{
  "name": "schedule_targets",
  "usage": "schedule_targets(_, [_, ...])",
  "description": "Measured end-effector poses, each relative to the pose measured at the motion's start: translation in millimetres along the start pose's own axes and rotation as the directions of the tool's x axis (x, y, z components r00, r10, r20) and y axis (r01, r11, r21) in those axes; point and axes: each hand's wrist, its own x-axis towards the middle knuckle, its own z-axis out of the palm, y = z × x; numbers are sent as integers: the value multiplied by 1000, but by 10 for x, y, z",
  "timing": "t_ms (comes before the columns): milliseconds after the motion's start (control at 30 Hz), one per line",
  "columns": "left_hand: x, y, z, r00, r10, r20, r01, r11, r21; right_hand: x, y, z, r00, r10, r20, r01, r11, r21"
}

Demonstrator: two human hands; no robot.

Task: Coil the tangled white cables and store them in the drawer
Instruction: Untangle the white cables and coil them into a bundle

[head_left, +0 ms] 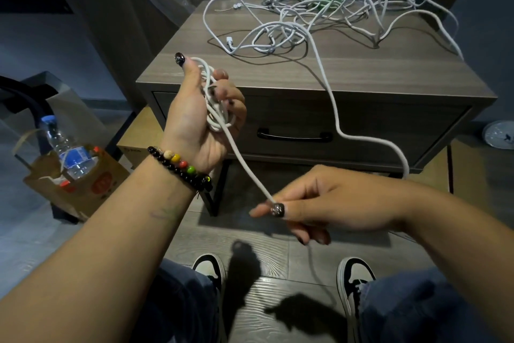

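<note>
A white cable (244,164) ran taut from a small coil (218,109), gripped in the curled fingers of the left hand (205,109), down to the right hand (311,203), which pinched it between thumb and forefinger. Behind the coil, the remaining tangled cables (319,14) lay on the table (278,70), above its closed drawer (306,131). Left of the table stood a paper bag (83,184) with a water bottle (66,148).
</note>
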Motion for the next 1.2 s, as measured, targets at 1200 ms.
schedule_targets(1200, [-177,-353,79,893,-449,-22,307,573,760,-77,-118,-192,393,-333,-857,227,938,-261])
